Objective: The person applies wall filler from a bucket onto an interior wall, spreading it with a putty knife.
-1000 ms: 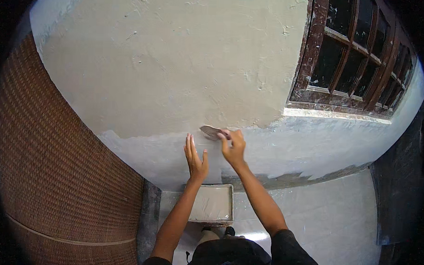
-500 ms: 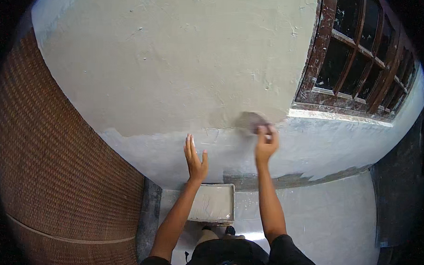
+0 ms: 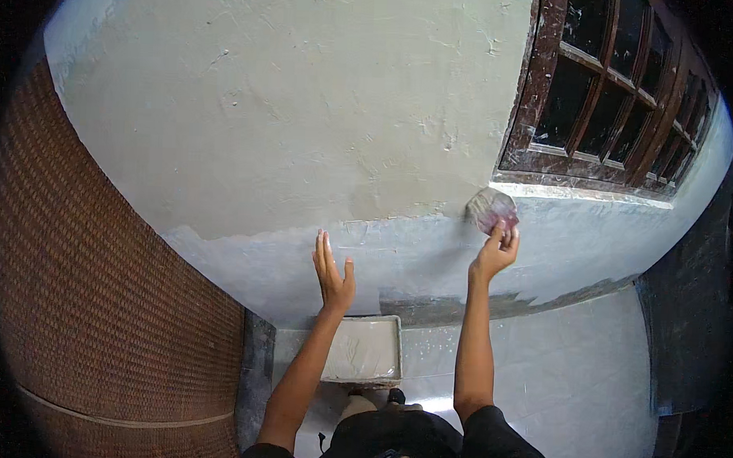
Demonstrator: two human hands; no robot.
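Observation:
My right hand (image 3: 496, 253) pinches a flat, pinkish putty scraper (image 3: 491, 211) smeared with pale plaster. The scraper is at the wall, just below the window's lower left corner, where the beige coat meets the whiter band. My left hand (image 3: 333, 278) is open, fingers stretched upward and thumb apart, in front of the white lower part of the wall (image 3: 276, 262). Whether its palm touches the wall I cannot tell. Fresh beige plaster (image 3: 306, 114) with small ridges covers the upper wall. Below my left hand stands a rectangular tray (image 3: 400, 351) holding wet, cream-coloured plaster.
A brown wooden window (image 3: 583, 165) with dark panes is at the upper right, its frame spotted with white. A woven brown mat (image 3: 122, 285) stands along the left. Grey floor (image 3: 555, 365) with pale splashes stretches rightward, toward a dark panel (image 3: 690, 337).
My right hand has moved the scraper rightward and slightly up along the plaster edge to below the window corner. My left hand keeps nearly the same place. The view has shifted slightly.

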